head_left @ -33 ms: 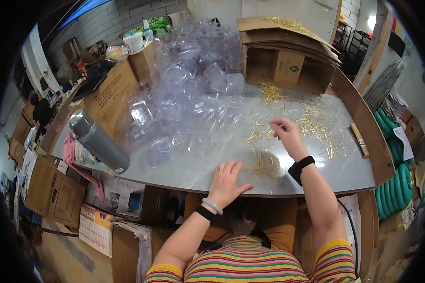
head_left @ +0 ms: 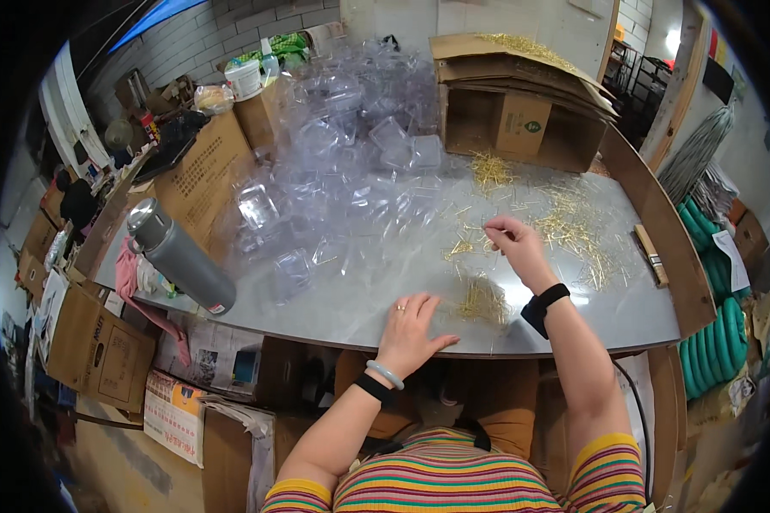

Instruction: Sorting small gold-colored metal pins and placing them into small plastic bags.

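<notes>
On the table (head_left: pixel 351 315), my left hand (head_left: pixel 408 332) lies open. My right hand (head_left: pixel 519 250) curls near gold wires (head_left: pixel 571 232); whether gripping any, I can't tell.

Hands counted: 1 L hand (head_left: pixel 409 332), 1 R hand (head_left: pixel 522 251). Gold-col. pcs (head_left: pixel 493 173) can't be counted, too many; same w/ clear plastic boxes (head_left: pixel 257 206), overlapped. Also tallied: 1 grey flask (head_left: pixel 180 256), 1 brush (head_left: pixel 652 256), 2 blk wrist straps (head_left: pixel 374 388), 1 bangle (head_left: pixel 385 374), 1 ring (head_left: pixel 400 308), 1 wht tub (head_left: pixel 245 80), 1 spray btl (head_left: pixel 269 63).
</notes>
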Motion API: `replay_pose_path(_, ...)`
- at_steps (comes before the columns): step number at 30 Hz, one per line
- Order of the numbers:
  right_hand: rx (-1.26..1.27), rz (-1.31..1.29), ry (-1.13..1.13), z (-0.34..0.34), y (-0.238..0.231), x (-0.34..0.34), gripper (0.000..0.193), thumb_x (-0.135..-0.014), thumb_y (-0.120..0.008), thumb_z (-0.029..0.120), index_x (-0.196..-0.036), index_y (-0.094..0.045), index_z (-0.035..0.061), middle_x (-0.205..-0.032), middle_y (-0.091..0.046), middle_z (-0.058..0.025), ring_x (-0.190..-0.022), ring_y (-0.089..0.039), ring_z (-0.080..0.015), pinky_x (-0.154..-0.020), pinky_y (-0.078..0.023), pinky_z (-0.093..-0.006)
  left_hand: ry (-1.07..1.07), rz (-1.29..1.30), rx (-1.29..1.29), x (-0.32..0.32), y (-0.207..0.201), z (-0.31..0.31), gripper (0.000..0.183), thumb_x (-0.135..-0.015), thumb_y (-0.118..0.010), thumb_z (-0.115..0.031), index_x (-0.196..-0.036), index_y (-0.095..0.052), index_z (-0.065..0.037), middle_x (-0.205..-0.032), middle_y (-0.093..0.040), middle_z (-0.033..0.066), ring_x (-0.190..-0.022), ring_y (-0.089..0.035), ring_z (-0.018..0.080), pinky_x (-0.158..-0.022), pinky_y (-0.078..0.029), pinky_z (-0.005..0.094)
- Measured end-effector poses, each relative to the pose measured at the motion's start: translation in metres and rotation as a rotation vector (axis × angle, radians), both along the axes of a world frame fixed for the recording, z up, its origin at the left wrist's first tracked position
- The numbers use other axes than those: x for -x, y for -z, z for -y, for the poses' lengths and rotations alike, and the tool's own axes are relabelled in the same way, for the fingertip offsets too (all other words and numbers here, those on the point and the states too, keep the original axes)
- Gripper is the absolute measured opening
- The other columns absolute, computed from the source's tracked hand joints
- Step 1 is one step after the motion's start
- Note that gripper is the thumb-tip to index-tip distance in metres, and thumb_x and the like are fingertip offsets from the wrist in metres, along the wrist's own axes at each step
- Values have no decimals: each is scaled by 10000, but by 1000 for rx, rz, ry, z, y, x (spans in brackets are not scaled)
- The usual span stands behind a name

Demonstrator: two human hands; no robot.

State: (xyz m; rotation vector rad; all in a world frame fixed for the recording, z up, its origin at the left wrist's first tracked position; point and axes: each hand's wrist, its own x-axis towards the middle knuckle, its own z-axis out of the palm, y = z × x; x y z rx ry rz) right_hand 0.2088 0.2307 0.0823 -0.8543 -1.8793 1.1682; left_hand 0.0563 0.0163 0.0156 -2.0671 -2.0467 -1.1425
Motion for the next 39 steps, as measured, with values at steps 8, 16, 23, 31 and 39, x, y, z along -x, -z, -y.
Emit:
replay_pose_path(8, -353, 236, 60, -11, 1, -13, 146, -905, -725, 142, -1004, -734, 35, -888, -710, -24, -737, -632, -131, -672, -512, -285, 45, -2, -66, 3, 8, -5, 680, -731, -845, -399, -1230, -593, -12, -1257, -583, 157, -1139, -534, 373, -1001, -439, 450)
replay_pose_path(16, 52, -29, -238, 117, -32, -20, 98, -955, -622, 85, -964, -641, -10, -808, -619, -22, -710, -570, -94, -653, -479, -248, 188, 383, -254, -14, -4, 24, 509, -877, -740, -233, -1286, -562, 11, -1322, -567, 184, -1235, -529, 379, -1058, -426, 439)
replay_pose_path(23, -254, 62, -374, 205, 6, 7, 46, -889, -693, -5, -930, -677, 9, -819, -595, -74, -723, -591, -160, -644, -461, -274, 288, 910, 110, -7, 3, 101, 171, -1008, -562, -116, -1049, -604, 45, -922, -689, 114, -811, -693, 208, -735, -559, 326)
replay_pose_path(31, -67, 88, -373, 218, 35, 17, 316, -897, -652, -39, -1207, -624, 11, -968, -647, -74, -755, -596, -130, -673, -480, -250, 124, 1449, 133, 17, 56, 158, 201, -1060, -484, -175, -1099, -596, -13, -998, -683, 84, -914, -688, 180, -756, -586, 306)
replay_pose_path(39, 45, 4, 10, 168, 57, -68, 232, -989, -565, -11, -1215, -619, -28, -996, -621, -42, -747, -535, -71, -657, -450, -204, -726, 1712, -525, 62, 100, 254, 232, -1014, -532, -149, -1147, -598, 30, -1036, -688, 199, -953, -696, 302, -851, -588, 416)
